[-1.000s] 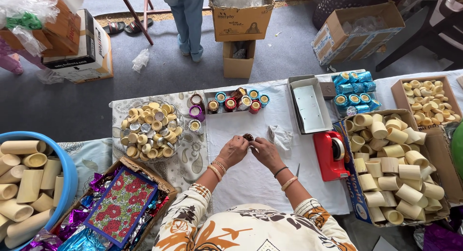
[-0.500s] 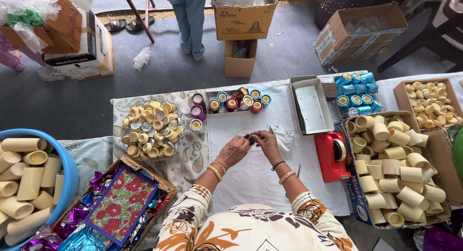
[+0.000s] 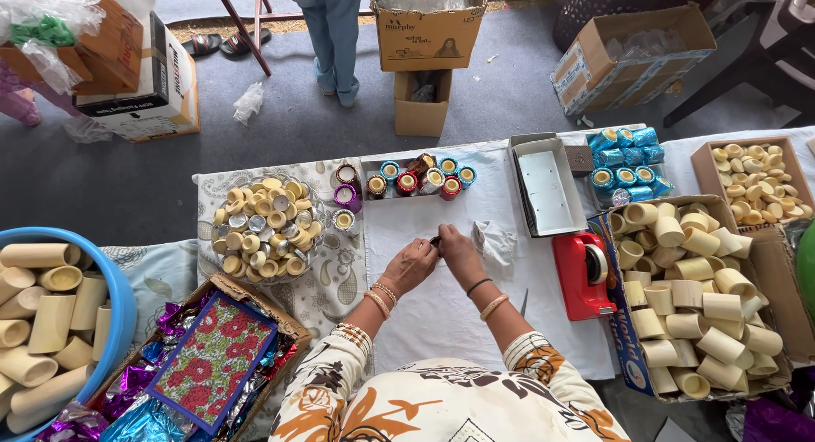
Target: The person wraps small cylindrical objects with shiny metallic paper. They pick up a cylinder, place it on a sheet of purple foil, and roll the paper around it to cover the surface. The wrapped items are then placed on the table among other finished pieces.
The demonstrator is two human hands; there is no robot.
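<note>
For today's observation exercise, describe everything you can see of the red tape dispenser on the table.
The red tape dispenser looks like glossy plastic, a heavy desk type with a rounded body. A roll of clear tape sits in its well, toward the far end. It stands upright on the white cloth, beside the cardboard box of cream tubes to its right. Nothing grips it: both hands work to its left, apart from it.

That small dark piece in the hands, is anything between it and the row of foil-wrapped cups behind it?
Nothing visible. Both hands, left hand and right hand, pinch the small piece; only bare white cloth lies before the cups.
</note>
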